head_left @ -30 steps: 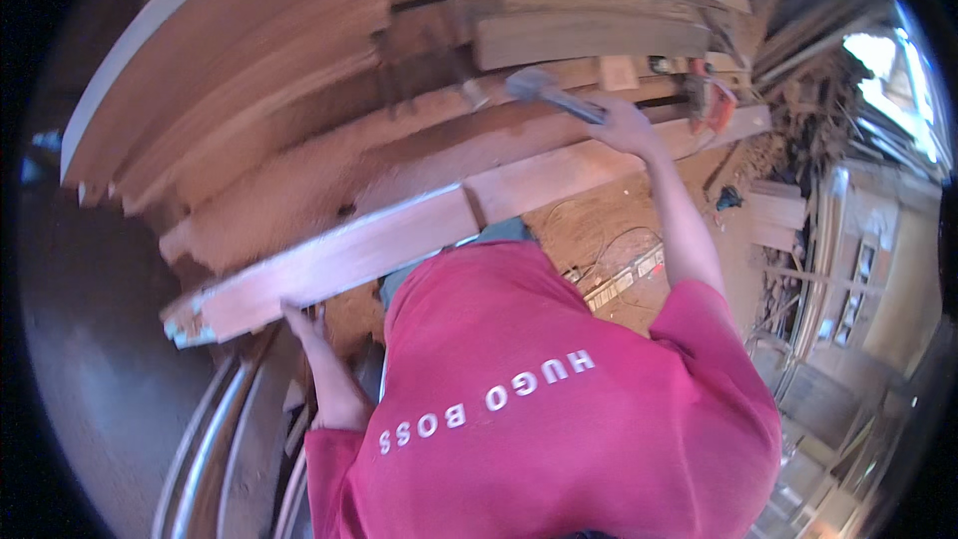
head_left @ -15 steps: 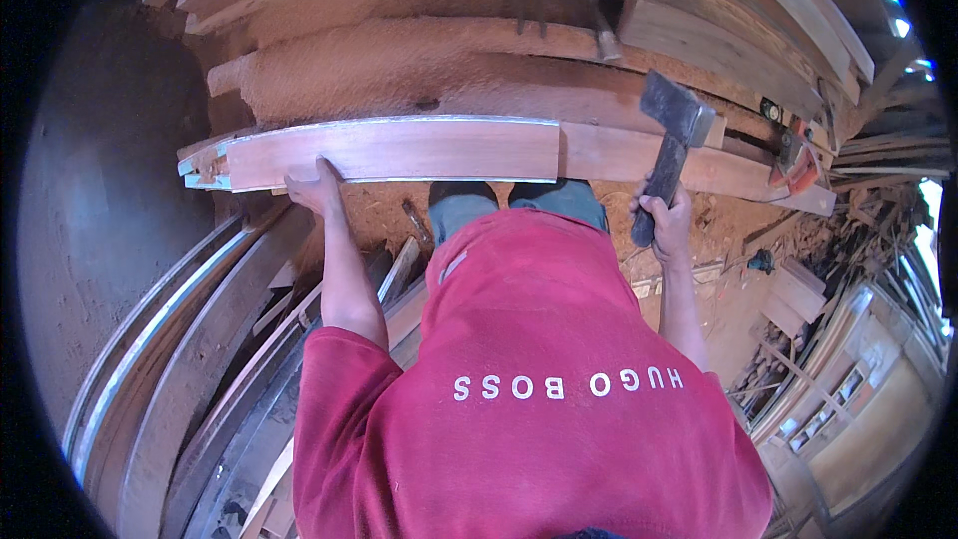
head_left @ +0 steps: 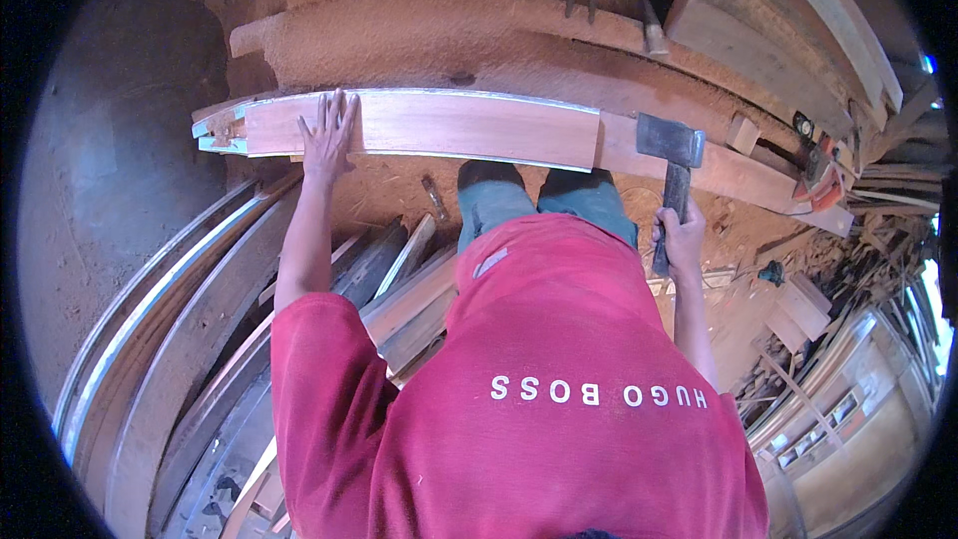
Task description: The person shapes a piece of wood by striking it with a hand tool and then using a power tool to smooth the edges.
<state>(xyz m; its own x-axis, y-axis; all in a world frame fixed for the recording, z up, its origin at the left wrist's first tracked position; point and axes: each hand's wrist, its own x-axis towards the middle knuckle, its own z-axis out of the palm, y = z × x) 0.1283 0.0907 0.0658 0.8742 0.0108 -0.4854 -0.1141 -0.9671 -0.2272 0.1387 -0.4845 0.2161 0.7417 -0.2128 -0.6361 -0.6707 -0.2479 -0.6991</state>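
Note:
A long reddish wooden board (head_left: 479, 127) lies crosswise in front of my knees, with tenon-like prongs and a sawdust-filled gap at its left end. My left hand (head_left: 326, 143) rests flat on its left part, fingers spread and reaching the far edge. In my right hand (head_left: 683, 235) is a hatchet (head_left: 671, 145), gripped by its dark handle. Its broad metal head points away from me, with the cutting edge to the left. The hatchet head appears over or beside the longer plank (head_left: 738, 175) past the board's right end; the gap between them cannot be judged.
A chisel-like tool (head_left: 647, 15) lies on the sawdust-covered timbers beyond the board. A red-handled saw (head_left: 823, 185) sits at the right end of the plank. Long planks (head_left: 190, 309) lean at the lower left. Scrap wood (head_left: 798, 309) is piled at the right.
My left hand has gone from gripping the board's near edge to lying spread across its face. The hatchet has turned more upright in my right hand. The whole view has shifted slightly.

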